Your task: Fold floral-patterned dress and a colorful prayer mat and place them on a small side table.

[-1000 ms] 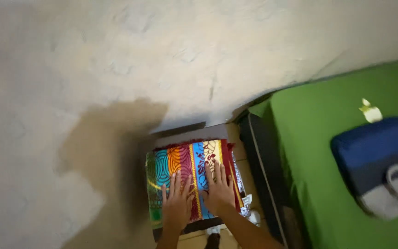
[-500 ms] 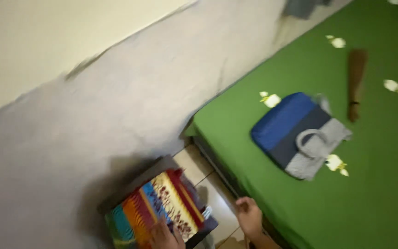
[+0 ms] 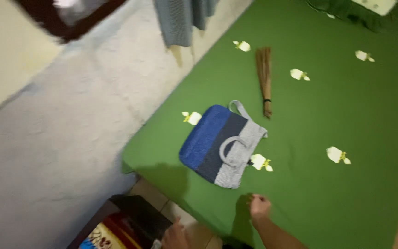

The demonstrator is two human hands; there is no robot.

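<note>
Change: since the earlier frames both hands have been lifted off the patterned folded cloth (image 3: 98,237), and the view has been swung toward the bed; the cloth is left at the bottom edge, so the pressing on it is judged to be over.
Right hand: the right hand (image 3: 259,206) is curled into a loose fist on the green sheet (image 3: 346,193); nothing is seen to be held in it.
Left hand: the left hand (image 3: 175,236) is cut off by the frame edge above the dark stand (image 3: 134,216); whether its fingers are spread or closed cannot be told.
Nearest thing: a blue, navy and grey handbag (image 3: 222,145) is laid flat on the sheet, near the right hand but apart from it.
Further out: a stick broom (image 3: 264,80) is seen beyond the bag, and pale flower shapes are scattered over the sheet.
</note>
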